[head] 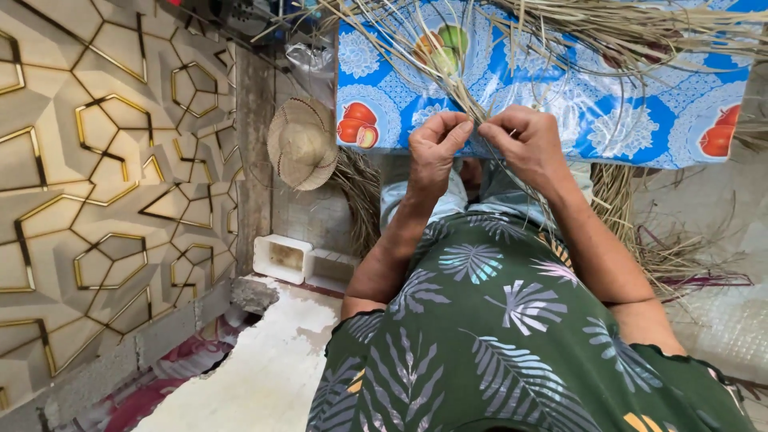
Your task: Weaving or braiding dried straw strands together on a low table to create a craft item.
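My left hand (pixel 434 150) and my right hand (pixel 524 144) meet at the edge of a table, fingertips pinched together on thin dry straw strands (pixel 472 104). The strands fan up and away over a blue tablecloth (pixel 608 120) printed with fruit and white lace shapes. Both hands are closed on the same bundle where the strands cross. My green leaf-patterned top (pixel 496 336) fills the lower middle of the view.
A small woven straw hat (pixel 302 144) hangs on the wall at left. More loose straw (pixel 640 232) hangs below the table at right and left. Two white plastic boxes (pixel 282 258) sit on the floor by a patterned wall (pixel 96 176).
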